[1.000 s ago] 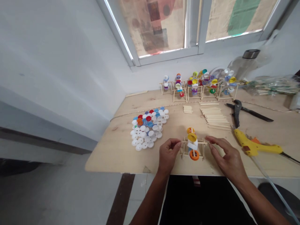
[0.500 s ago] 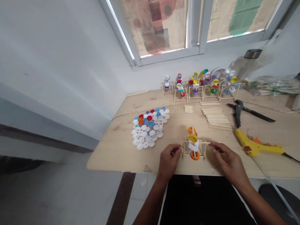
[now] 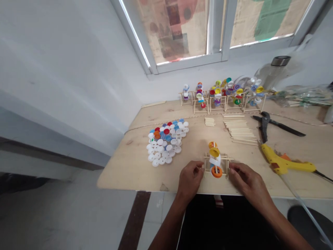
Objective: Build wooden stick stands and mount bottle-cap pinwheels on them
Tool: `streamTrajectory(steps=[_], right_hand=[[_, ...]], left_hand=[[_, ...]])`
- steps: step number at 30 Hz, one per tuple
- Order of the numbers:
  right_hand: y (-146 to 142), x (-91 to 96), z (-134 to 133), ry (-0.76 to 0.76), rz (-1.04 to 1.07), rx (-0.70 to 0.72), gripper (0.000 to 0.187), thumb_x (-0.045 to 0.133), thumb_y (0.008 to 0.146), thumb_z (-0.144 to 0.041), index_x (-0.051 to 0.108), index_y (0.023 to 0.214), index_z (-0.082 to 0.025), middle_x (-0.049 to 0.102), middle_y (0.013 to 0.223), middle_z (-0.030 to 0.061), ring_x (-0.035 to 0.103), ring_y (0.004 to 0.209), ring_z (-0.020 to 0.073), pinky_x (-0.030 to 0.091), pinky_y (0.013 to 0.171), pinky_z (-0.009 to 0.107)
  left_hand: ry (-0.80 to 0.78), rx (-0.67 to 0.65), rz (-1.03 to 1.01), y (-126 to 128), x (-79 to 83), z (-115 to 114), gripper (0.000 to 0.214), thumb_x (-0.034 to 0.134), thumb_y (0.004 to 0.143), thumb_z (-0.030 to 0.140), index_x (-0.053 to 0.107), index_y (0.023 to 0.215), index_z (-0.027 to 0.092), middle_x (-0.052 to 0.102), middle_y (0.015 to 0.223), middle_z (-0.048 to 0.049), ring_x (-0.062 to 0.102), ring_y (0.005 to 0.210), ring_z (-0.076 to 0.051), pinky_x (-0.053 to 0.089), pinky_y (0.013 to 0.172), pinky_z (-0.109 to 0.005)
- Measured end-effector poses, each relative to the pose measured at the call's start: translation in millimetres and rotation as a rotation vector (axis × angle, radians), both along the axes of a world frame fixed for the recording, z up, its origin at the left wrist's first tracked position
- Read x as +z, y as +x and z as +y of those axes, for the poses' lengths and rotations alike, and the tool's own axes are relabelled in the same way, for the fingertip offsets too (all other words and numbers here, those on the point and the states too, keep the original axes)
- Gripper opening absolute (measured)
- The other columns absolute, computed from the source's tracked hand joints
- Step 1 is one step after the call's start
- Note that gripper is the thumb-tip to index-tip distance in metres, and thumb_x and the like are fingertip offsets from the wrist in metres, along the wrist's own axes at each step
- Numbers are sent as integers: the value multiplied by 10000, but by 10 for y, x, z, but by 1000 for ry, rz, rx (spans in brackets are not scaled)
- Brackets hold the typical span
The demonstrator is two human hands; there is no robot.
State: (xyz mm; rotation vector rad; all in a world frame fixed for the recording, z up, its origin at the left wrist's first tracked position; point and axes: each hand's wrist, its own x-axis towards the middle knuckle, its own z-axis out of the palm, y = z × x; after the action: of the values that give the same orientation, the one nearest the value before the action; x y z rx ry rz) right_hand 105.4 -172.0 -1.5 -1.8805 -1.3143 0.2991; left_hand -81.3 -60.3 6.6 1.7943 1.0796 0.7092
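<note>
A small wheel of bottle caps in yellow, white and orange sits in a frame of thin wooden sticks near the front edge of the plywood table. My left hand pinches the frame's lower left side. My right hand grips its lower right side with curled fingers. Both hands rest low on the board, one on each side of the model.
A patch of loose bottle caps lies to the left. Wooden sticks lie behind, with black pliers and a yellow glue gun at right. Several finished cap wheels line the wall under the window.
Both hands dropped from the ends of the top axle stick to the frame's lower sides and came closer to it. The model stayed in place.
</note>
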Motion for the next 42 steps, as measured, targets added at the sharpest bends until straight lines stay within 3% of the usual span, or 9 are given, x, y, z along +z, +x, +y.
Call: streamTrajectory(steps=[6, 24, 33, 42], right_hand=[[-28, -7, 19, 1, -38, 6, 292, 510, 873, -425, 683, 962, -207, 723, 986, 87, 678, 890, 237, 555, 770, 385], [-39, -5, 51, -46, -69, 94, 207, 476, 866, -333, 653, 842, -227, 690, 789, 31, 644, 702, 186, 509, 637, 293], [-63, -4, 93, -98, -20, 94, 259, 449, 865, -360, 663, 858, -214, 696, 834, 51, 632, 752, 191, 491, 695, 294], [-77, -15, 198, -63, -4, 89, 254, 455, 855, -364, 671, 850, -230, 702, 886, 44, 643, 822, 202, 491, 750, 313]], left_hand=[[29, -8, -3, 43, -13, 13, 166, 594, 746, 230, 701, 868, 196, 686, 800, -41, 614, 718, -161, 479, 625, -254], [87, -57, 54, 59, -2, 14, 124, 560, 766, 224, 678, 795, 198, 662, 728, -28, 589, 664, -156, 439, 589, -249], [51, -46, 110, 36, 40, 27, 134, 525, 781, 184, 657, 803, 176, 660, 805, -29, 594, 731, -142, 451, 660, -243], [-10, -26, -5, 15, 84, 98, 97, 524, 763, 181, 611, 723, 167, 624, 813, -36, 572, 725, -137, 432, 659, -236]])
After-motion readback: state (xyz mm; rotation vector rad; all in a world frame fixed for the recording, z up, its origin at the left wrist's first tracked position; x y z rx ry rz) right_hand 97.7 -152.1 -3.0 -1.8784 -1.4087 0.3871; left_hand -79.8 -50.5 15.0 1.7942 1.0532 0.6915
